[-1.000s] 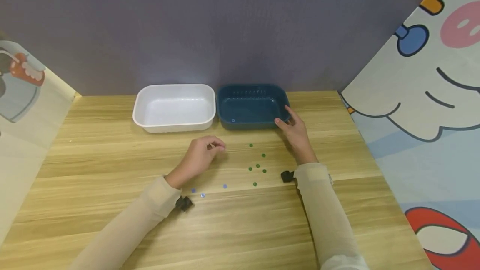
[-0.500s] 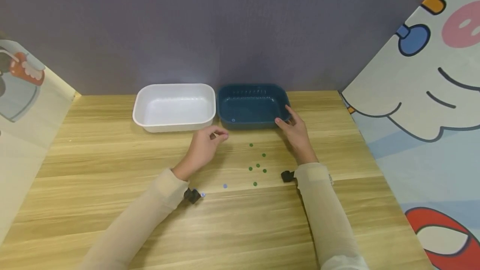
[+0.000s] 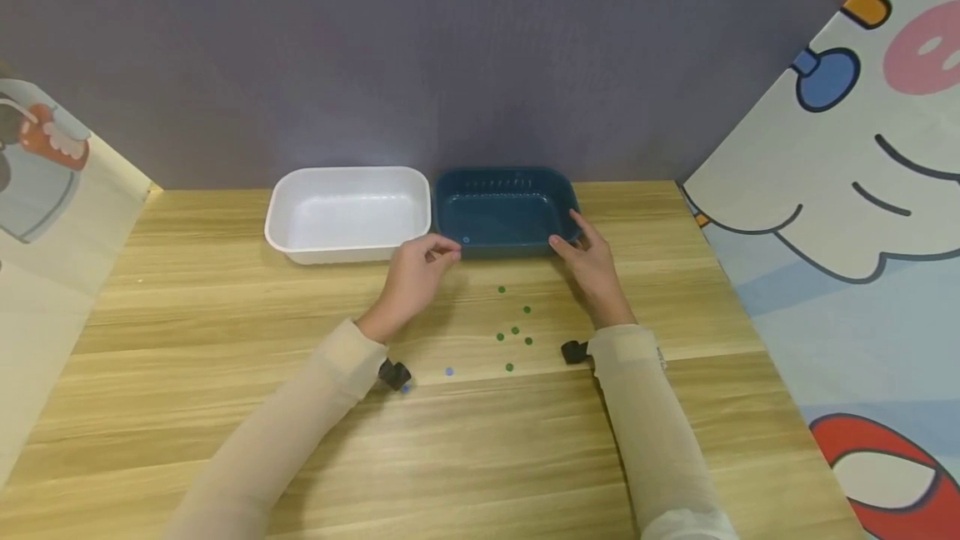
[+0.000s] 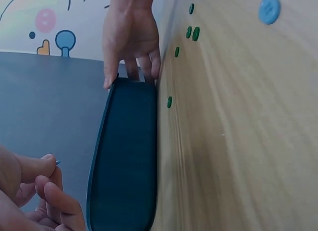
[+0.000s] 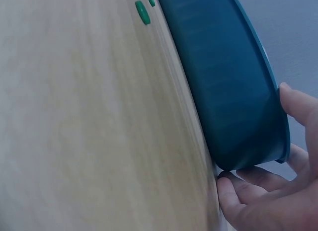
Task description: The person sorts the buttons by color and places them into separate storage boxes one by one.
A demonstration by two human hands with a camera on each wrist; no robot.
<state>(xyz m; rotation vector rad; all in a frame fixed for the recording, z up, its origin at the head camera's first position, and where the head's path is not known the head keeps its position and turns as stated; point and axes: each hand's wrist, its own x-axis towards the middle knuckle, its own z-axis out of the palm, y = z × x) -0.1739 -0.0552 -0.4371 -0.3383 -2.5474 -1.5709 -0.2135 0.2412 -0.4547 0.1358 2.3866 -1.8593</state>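
Observation:
My left hand [image 3: 414, 277] pinches a small blue button [image 4: 58, 162] between thumb and fingertip; only its edge shows. These fingertips are at the near left corner of the dark blue tray [image 3: 517, 250]. My right hand [image 3: 595, 273] holds that tray's near right corner, thumb at the rim and other fingers around the outer side. One blue button [image 3: 466, 239] lies inside the tray. Several green buttons [image 3: 515, 330] are scattered on the table between my arms. Another blue button [image 3: 449, 372] lies left of them, and one more is partly covered by the left wrist camera.
A white tray [image 3: 348, 255] stands directly left of the dark blue one, both near the grey wall [image 3: 480, 57] at the back. Black wrist cameras stick out below each cuff. Printed panels flank the wooden table [image 3: 480, 465].
My left hand has moved up and slightly right, from over the table to the dark blue tray's near left corner, still pinching the button. My right hand has stayed on the tray.

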